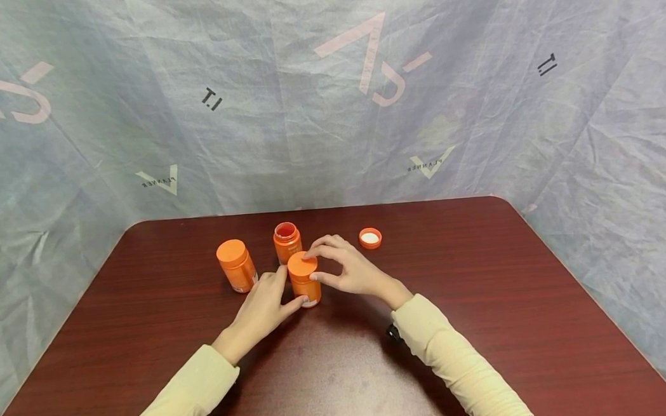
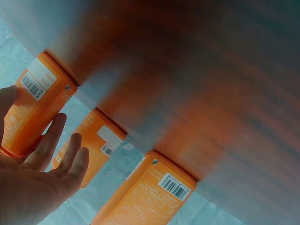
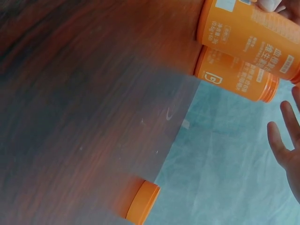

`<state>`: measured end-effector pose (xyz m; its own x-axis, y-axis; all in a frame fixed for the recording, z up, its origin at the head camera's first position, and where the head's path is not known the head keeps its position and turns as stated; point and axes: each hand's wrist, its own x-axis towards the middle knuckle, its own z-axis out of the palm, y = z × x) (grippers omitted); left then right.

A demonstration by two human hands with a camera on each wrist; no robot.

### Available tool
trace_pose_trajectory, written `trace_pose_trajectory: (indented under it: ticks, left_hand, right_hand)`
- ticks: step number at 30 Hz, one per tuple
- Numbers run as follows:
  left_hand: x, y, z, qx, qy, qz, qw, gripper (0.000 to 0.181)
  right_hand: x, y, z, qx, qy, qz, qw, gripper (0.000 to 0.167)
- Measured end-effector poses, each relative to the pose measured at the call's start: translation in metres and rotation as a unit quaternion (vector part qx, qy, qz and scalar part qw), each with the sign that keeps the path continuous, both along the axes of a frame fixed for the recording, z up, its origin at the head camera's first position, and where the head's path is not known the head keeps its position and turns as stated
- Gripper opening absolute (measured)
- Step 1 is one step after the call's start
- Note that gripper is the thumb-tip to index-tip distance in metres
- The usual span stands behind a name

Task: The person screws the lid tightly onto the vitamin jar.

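Observation:
A capped orange bottle (image 1: 308, 291) stands upright near the middle of the table. My left hand (image 1: 259, 309) holds its body, thumb on the near side and index finger round the far side. Above, the thumb and fingers of my right hand (image 1: 355, 269) are at the rim of its orange lid (image 1: 302, 264). Just behind stands an uncapped orange bottle (image 1: 287, 249) with its threaded neck showing. A larger capped bottle (image 1: 238, 271) stands to the left, beyond the left hand. Labels and barcodes show on the held bottle (image 2: 41, 101) in the left wrist view.
A loose orange cap (image 1: 370, 238) lies with its white inside up, right of the bottles. The dark red wooden table (image 1: 487, 300) has its back edge against a grey printed cloth (image 1: 281, 109).

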<state>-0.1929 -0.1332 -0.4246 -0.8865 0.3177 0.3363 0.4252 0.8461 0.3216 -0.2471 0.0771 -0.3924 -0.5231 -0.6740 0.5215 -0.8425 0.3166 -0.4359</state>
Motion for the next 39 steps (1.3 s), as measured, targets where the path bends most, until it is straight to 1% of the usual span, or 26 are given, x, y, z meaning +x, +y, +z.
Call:
trace_pose_trajectory:
  ticks: [6,9,12,19,24,27,34,39]
  left_hand:
    - [-0.0005,0.0001,0.0001,-0.002,0.002,0.001,1.0,0.052]
    - [-0.0004,0.0004,0.0001,-0.004,0.002,0.003,1.0,0.051]
    - [-0.0004,0.0005,0.0001,-0.005,0.002,0.003,1.0,0.05]
    - [-0.001,0.0006,0.0002,-0.002,0.001,-0.001,1.0,0.051]
    - [-0.0008,0.0001,0.0001,-0.002,0.001,-0.001,1.0,0.052]
    - [-0.0006,0.0002,0.0004,-0.002,0.001,-0.001,1.0,0.052]
    - [0.0007,0.0007,0.0023,-0.003,0.001,0.002,1.0,0.05]
    - [0.0012,0.0008,0.0029,-0.005,0.002,0.002,1.0,0.05]
  right_hand:
    - [-0.0009,-0.0006,0.0003,0.007,-0.003,0.034,0.9994,0.035]
    - [-0.0013,-0.0009,-0.0006,0.012,0.0,0.041,0.9991,0.034]
    - [-0.0011,-0.0008,-0.0019,0.013,-0.003,0.034,0.9993,0.033]
    - [0.0001,-0.0003,-0.0018,0.008,-0.006,0.005,0.9999,0.03]
    - [0.0008,0.0002,-0.0011,0.011,-0.016,-0.006,0.9998,0.034]
    - [0.0006,0.0,-0.0014,0.012,-0.013,-0.001,0.9998,0.036]
    - [0.0016,-0.0009,-0.0003,0.012,-0.007,0.031,0.9994,0.035]
    - [0.001,-0.0012,-0.0016,0.014,0.0,0.021,0.9997,0.032]
